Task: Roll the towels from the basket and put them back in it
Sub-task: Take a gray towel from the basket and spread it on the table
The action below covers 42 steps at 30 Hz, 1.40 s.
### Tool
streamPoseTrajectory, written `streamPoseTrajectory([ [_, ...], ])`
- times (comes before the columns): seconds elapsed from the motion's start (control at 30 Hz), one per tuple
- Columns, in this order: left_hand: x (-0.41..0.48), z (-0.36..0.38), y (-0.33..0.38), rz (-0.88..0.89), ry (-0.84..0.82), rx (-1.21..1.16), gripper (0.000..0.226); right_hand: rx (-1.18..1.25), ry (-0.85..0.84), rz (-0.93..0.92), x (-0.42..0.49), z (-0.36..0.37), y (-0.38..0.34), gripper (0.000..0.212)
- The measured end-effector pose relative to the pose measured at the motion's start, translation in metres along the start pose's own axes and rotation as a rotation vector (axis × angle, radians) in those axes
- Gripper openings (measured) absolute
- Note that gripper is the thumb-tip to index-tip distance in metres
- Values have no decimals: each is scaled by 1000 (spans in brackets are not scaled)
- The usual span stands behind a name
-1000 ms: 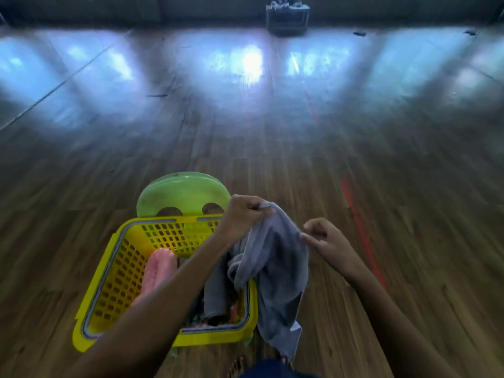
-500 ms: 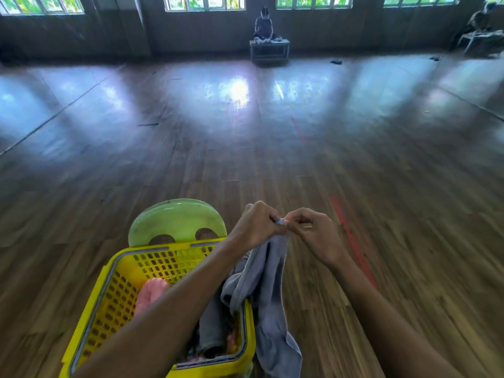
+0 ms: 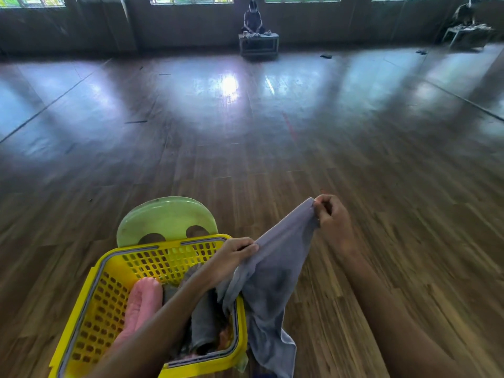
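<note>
We noted left grip (image 3: 235,254) and right grip (image 3: 330,217) each clamped on the grey towel (image 3: 278,268), holding it taut, presumably for rolling.

My left hand (image 3: 231,259) and my right hand (image 3: 334,222) are bare, and so are the wrists behind them. My left forearm (image 3: 163,323) is uncovered for all the length that shows. It is a long, fairly slim shape that widens toward the bottom edge. My right forearm (image 3: 392,323) is uncovered too, and it looks far broader low in the view, where it is close to the wide lens. The knuckles of my right hand stand out as a short row of ridges. Whatever I wear above the elbows is outside the view, so I cannot tell what it is.
</note>
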<state>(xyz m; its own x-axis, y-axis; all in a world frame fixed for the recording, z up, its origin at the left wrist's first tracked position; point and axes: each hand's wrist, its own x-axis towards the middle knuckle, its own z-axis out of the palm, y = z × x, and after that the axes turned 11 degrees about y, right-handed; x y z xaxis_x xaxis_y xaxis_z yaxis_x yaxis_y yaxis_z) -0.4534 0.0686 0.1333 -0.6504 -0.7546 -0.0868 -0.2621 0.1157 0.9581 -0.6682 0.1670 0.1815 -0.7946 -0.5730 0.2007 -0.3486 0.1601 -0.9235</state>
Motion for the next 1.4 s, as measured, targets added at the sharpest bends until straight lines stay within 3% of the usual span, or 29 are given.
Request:
streamPoseTrajectory([
  [0.13, 17, 4, 21, 119, 140, 119, 29, -16, -219, 21, 0, 6, 3, 17],
  [0.27, 38, 12, 56, 277, 129, 268, 24, -121, -420, -135, -5, 9, 1, 24],
  [0.33, 43, 13, 66, 334, 129, 297, 22, -114, -387, -172, -3, 6, -3, 6],
  [0.43, 48, 14, 68, 338, 114, 293, 25, -43, -327, -194, -2, -2, -9, 18],
  [0.53, 46, 12, 58, 281, 60, 190, 28, 2, -331, -154, 2, -12, -8, 14],
  [0.67, 35, -1, 28, 177, 53, 93, 34, 70, -170, -23, 15, -33, 3, 16],
  [0.93, 43, 17, 62, 375, 15, 185, 21, 47, -469, -114, 8, -16, -4, 27],
  [1.13, 47, 19, 61, 365, -13, 151, 20, 28, -423, -226, 10, -11, 0, 7],
  [1.4, 41, -10, 21, 181, -18, 167, 25, 28, -233, -78, 24, -31, 17, 18],
])
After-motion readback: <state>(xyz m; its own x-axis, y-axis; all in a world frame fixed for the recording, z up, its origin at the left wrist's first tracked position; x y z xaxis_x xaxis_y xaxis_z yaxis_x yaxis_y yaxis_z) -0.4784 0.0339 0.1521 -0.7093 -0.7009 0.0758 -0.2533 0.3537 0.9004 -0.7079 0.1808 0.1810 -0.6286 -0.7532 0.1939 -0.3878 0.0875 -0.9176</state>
